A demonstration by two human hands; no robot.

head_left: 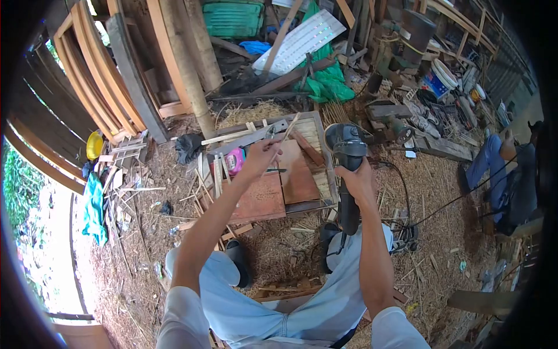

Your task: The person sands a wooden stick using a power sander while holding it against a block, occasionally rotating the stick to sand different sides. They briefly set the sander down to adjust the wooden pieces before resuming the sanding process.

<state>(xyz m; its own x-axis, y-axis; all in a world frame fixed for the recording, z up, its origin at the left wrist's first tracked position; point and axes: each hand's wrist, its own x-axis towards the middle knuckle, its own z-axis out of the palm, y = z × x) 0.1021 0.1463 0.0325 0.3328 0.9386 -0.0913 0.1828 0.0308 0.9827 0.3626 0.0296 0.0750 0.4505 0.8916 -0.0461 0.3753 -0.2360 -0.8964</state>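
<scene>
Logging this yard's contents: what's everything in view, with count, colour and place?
Angle grinder: one, black and grey, centre
Wood strip: one, tan, centre
Boards: two, reddish-brown, low bench
Rounded object: one, pink, beside boards
Crate: one, green, top
Panel: one, white, top
Bag: one, black, left of boards
Bucket: one, white and blue, upper right
Wood scraps: many, tan, ground
Co-worker: one, blue trousers, right edge
Left hand: one, bare, on strip
Right hand: one, bare, on grinder

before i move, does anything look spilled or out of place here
Yes: shavings and wood scraps litter the ground, a green plastic sheet lies crumpled, and a black cable loops loosely on your right, possibly a snag risk.
</scene>
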